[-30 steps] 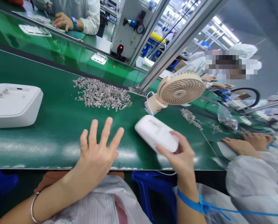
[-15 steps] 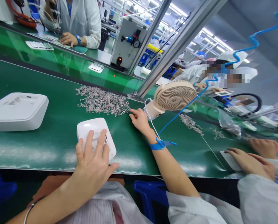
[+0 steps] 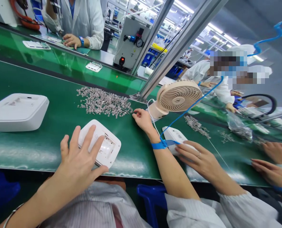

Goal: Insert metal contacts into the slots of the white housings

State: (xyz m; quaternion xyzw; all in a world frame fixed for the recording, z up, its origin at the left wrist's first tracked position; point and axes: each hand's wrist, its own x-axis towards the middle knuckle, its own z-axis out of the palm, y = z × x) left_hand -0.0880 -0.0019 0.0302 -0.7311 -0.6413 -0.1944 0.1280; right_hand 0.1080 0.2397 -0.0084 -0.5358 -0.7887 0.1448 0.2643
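Observation:
A white plastic housing [image 3: 109, 147] with a recessed compartment lies turned at an angle on the green work surface [image 3: 60, 148]. My left hand [image 3: 80, 158] rests over its left side, fingers spread and stretched out. Past it lies a loose pile of small metal pieces [image 3: 103, 101]. At the right end of that pile is my right hand [image 3: 142, 119], thumb and fingers brought together. What sits between those fingertips, if anything, is too small to make out. A blue wrist strap [image 3: 158, 145] with a coiled cord is around my right wrist.
A larger white housing [image 3: 34, 114] stands at the left. Beside my right wrist is a beige fan [image 3: 179, 96] near a metal post [image 3: 164, 50]. A co-worker's hand [image 3: 200, 158] touches another white housing [image 3: 175, 134]. More metal pieces [image 3: 195, 125] lie beyond.
The housing under my left hand has turned and shifted slightly right, while that hand moved left. A co-worker's hand has come in with another white housing beside my right forearm.

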